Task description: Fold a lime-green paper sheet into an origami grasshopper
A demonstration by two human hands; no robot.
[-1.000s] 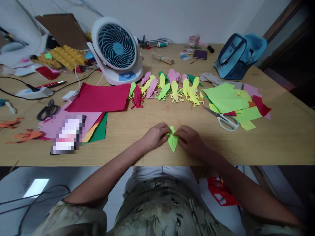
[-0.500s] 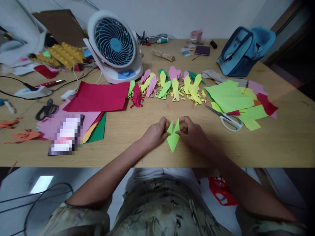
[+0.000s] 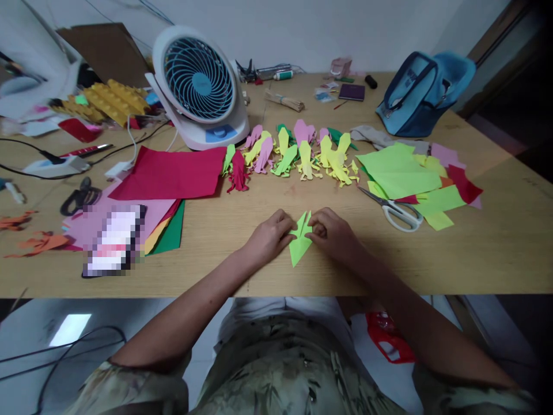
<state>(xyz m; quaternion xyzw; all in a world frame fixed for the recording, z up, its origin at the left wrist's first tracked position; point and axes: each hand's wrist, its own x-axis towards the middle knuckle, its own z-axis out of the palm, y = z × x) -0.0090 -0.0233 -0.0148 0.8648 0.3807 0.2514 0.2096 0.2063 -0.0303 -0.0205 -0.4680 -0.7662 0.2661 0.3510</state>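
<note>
A folded light-green paper piece (image 3: 299,242) lies on the wooden table (image 3: 475,253) near its front edge, pointed end toward me. My left hand (image 3: 268,237) pinches its left side with closed fingers. My right hand (image 3: 334,235) pinches its upper right part, fingers curled. Both hands rest on the table top.
A row of finished folded paper figures (image 3: 298,153) lies behind the hands. White-handled scissors (image 3: 395,210) and green paper sheets (image 3: 400,170) sit at right, a blue bag (image 3: 421,92) beyond. A fan (image 3: 199,80), red paper (image 3: 173,173), black scissors (image 3: 80,196) and cables are at left.
The green piece has tilted, its point now swung slightly left, and both hands shifted their pinch on its upper flaps. The view moved a little.
</note>
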